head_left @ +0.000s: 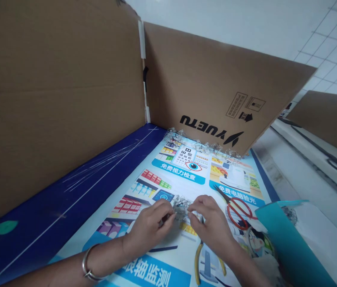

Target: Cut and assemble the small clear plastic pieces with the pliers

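A small tangled piece of thin silvery wire (181, 205) is between my hands above the printed sheet. My left hand (153, 221), with a metal bangle (88, 263) on its wrist, pinches its left side. My right hand (210, 219) has thumb and fingers closed at the right side of the piece. Whether it has beads on it is too small to tell. Yellow-handled pliers (197, 261) lie partly hidden under my right hand. Right of that hand lie scissors with red handles (240, 211), blades pointing away.
Several similar wire pieces (216, 148) line the sheet's far edge by a cardboard panel (216, 79). Another cardboard panel (57, 87) stands at left. A turquoise box (288, 235) with wire inside stands at right, beside a roll of clear tape (259, 241). Thin straight strands (105, 159) lie on the blue surface.
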A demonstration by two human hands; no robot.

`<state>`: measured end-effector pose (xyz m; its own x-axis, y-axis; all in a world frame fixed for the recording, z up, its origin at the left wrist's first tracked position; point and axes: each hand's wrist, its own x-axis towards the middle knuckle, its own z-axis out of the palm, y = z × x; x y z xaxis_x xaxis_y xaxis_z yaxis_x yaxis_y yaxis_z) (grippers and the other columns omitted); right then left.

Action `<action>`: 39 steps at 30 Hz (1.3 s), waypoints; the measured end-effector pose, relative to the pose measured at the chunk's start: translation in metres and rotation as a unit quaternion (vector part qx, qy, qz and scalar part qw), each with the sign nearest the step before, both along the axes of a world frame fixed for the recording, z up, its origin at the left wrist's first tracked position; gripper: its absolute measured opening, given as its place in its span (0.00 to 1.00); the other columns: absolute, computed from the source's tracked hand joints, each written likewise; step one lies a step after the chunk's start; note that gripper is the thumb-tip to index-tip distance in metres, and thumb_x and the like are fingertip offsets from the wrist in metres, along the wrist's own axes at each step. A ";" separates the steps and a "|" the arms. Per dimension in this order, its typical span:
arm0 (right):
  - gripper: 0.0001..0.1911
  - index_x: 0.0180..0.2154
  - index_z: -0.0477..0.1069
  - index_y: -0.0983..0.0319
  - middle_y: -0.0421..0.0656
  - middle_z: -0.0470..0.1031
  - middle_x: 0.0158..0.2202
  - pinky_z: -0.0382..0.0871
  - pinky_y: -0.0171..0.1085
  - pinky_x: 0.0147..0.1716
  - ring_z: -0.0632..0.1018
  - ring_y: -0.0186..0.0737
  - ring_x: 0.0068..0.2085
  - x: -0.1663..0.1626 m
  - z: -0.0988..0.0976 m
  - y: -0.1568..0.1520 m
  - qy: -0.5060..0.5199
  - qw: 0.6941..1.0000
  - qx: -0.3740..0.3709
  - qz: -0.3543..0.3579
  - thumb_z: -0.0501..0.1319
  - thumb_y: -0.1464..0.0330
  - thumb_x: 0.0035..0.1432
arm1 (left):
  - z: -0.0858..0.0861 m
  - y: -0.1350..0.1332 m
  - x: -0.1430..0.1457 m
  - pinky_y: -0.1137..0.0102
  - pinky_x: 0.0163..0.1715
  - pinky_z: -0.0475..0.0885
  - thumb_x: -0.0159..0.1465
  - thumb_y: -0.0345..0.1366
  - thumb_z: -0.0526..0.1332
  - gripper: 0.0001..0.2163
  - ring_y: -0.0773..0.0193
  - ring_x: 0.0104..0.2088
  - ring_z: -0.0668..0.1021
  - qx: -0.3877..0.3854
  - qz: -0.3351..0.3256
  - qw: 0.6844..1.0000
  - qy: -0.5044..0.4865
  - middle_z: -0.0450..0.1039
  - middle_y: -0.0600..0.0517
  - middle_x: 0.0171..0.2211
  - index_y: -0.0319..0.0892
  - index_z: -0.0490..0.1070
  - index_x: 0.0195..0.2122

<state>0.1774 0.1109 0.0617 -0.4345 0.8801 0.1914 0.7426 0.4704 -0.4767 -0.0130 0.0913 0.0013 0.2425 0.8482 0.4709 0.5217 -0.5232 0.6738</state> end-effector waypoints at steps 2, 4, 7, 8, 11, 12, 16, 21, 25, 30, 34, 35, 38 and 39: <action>0.07 0.34 0.72 0.57 0.44 0.67 0.39 0.61 0.39 0.41 0.66 0.43 0.43 -0.005 0.001 -0.005 -0.072 0.997 0.030 0.006 0.56 0.69 0.53 | 0.000 -0.001 0.001 0.71 0.29 0.66 0.59 0.26 0.52 0.04 0.66 0.29 0.69 0.002 -0.001 1.000 0.003 0.65 0.50 0.27 0.39 0.65 0.30; 0.07 0.34 0.71 0.58 0.46 0.66 0.42 0.60 0.42 0.43 0.64 0.45 0.45 -0.009 0.001 -0.010 -0.128 0.990 0.050 0.004 0.56 0.68 0.54 | -0.001 -0.001 0.001 0.71 0.29 0.67 0.59 0.26 0.52 0.04 0.66 0.29 0.69 0.002 -0.004 1.000 0.008 0.65 0.50 0.28 0.39 0.65 0.30; 0.09 0.38 0.70 0.59 0.48 0.66 0.44 0.59 0.45 0.43 0.63 0.48 0.46 -0.015 -0.003 -0.014 -0.187 0.980 0.070 0.000 0.55 0.67 0.55 | -0.001 -0.002 0.002 0.72 0.29 0.67 0.59 0.26 0.53 0.04 0.66 0.29 0.69 0.006 -0.015 1.000 0.015 0.66 0.50 0.28 0.39 0.65 0.30; 0.10 0.39 0.70 0.60 0.49 0.66 0.45 0.59 0.46 0.43 0.63 0.49 0.47 -0.017 -0.005 -0.015 -0.200 0.977 0.076 -0.001 0.56 0.67 0.55 | -0.001 -0.002 0.003 0.72 0.29 0.67 0.59 0.26 0.52 0.04 0.66 0.30 0.70 0.008 -0.018 1.000 0.017 0.66 0.50 0.28 0.39 0.65 0.30; 0.12 0.42 0.69 0.61 0.50 0.64 0.49 0.59 0.47 0.45 0.61 0.51 0.50 -0.018 -0.010 -0.017 -0.215 0.973 0.084 0.002 0.55 0.66 0.55 | 0.000 -0.003 0.003 0.71 0.30 0.68 0.59 0.26 0.52 0.05 0.65 0.30 0.70 0.010 -0.016 1.000 0.021 0.66 0.50 0.28 0.39 0.65 0.31; 0.13 0.42 0.69 0.61 0.50 0.64 0.50 0.58 0.48 0.45 0.60 0.51 0.51 -0.018 -0.012 -0.017 -0.213 0.974 0.082 0.002 0.55 0.66 0.55 | 0.001 -0.003 0.003 0.71 0.30 0.68 0.59 0.26 0.52 0.05 0.65 0.30 0.70 0.009 -0.013 1.000 0.022 0.66 0.50 0.28 0.39 0.65 0.31; 0.11 0.40 0.70 0.60 0.49 0.62 0.52 0.58 0.48 0.47 0.58 0.51 0.54 -0.016 -0.015 -0.017 -0.183 0.981 0.069 -0.009 0.54 0.66 0.56 | 0.003 -0.002 0.002 0.71 0.30 0.68 0.59 0.26 0.52 0.05 0.66 0.30 0.70 0.001 -0.013 1.000 0.012 0.65 0.50 0.27 0.40 0.64 0.29; 0.09 0.35 0.71 0.62 0.49 0.61 0.53 0.55 0.48 0.51 0.53 0.52 0.57 -0.016 -0.020 -0.016 -0.149 0.987 0.063 -0.021 0.56 0.66 0.54 | 0.001 0.000 0.002 0.71 0.30 0.67 0.59 0.26 0.51 0.05 0.65 0.30 0.69 0.004 -0.008 1.000 -0.010 0.65 0.50 0.28 0.39 0.64 0.29; 0.07 0.34 0.70 0.62 0.49 0.62 0.52 0.55 0.47 0.52 0.54 0.50 0.57 -0.016 -0.021 -0.015 -0.126 0.991 0.045 -0.020 0.56 0.67 0.53 | -0.001 0.001 0.003 0.70 0.30 0.67 0.59 0.26 0.52 0.05 0.65 0.30 0.69 0.002 -0.008 1.000 -0.013 0.65 0.51 0.27 0.39 0.63 0.28; 0.07 0.31 0.69 0.61 0.47 0.65 0.49 0.55 0.45 0.52 0.58 0.46 0.54 -0.016 -0.020 -0.013 -0.103 0.993 0.049 -0.005 0.53 0.72 0.56 | -0.002 0.002 0.002 0.70 0.31 0.67 0.60 0.26 0.52 0.05 0.66 0.30 0.69 -0.008 0.008 1.000 -0.011 0.65 0.51 0.27 0.40 0.63 0.28; 0.08 0.29 0.70 0.61 0.47 0.66 0.47 0.56 0.45 0.52 0.59 0.46 0.53 -0.016 -0.022 -0.011 -0.106 0.992 0.063 -0.008 0.54 0.73 0.55 | -0.002 0.003 0.001 0.70 0.30 0.66 0.60 0.28 0.51 0.05 0.66 0.29 0.68 -0.020 0.022 1.000 -0.004 0.65 0.52 0.27 0.40 0.63 0.29; 0.07 0.29 0.71 0.61 0.47 0.67 0.46 0.56 0.44 0.52 0.59 0.46 0.53 -0.016 -0.023 -0.011 -0.108 0.992 0.065 -0.011 0.55 0.73 0.54 | -0.002 0.003 0.001 0.70 0.30 0.66 0.61 0.28 0.51 0.05 0.66 0.28 0.68 -0.024 0.025 0.999 0.000 0.65 0.52 0.27 0.40 0.63 0.29; 0.07 0.29 0.72 0.62 0.47 0.68 0.45 0.56 0.43 0.52 0.59 0.46 0.53 -0.017 -0.026 -0.009 -0.113 0.991 0.069 -0.012 0.55 0.73 0.53 | -0.001 0.003 0.002 0.71 0.28 0.64 0.61 0.29 0.52 0.05 0.67 0.27 0.68 -0.032 0.028 0.999 0.011 0.65 0.52 0.26 0.40 0.63 0.29; 0.07 0.29 0.72 0.62 0.47 0.68 0.45 0.56 0.43 0.52 0.59 0.46 0.53 -0.017 -0.028 -0.008 -0.114 0.991 0.071 -0.010 0.55 0.73 0.54 | -0.001 0.003 0.002 0.71 0.28 0.64 0.61 0.29 0.52 0.05 0.67 0.27 0.68 -0.033 0.028 0.999 0.012 0.65 0.52 0.26 0.40 0.63 0.29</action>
<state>0.1604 0.1026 0.0342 -0.4630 0.8604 0.2128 0.8338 0.5042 -0.2247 -0.0108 0.0939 0.0002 0.2052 0.8893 0.4086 0.5652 -0.4485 0.6923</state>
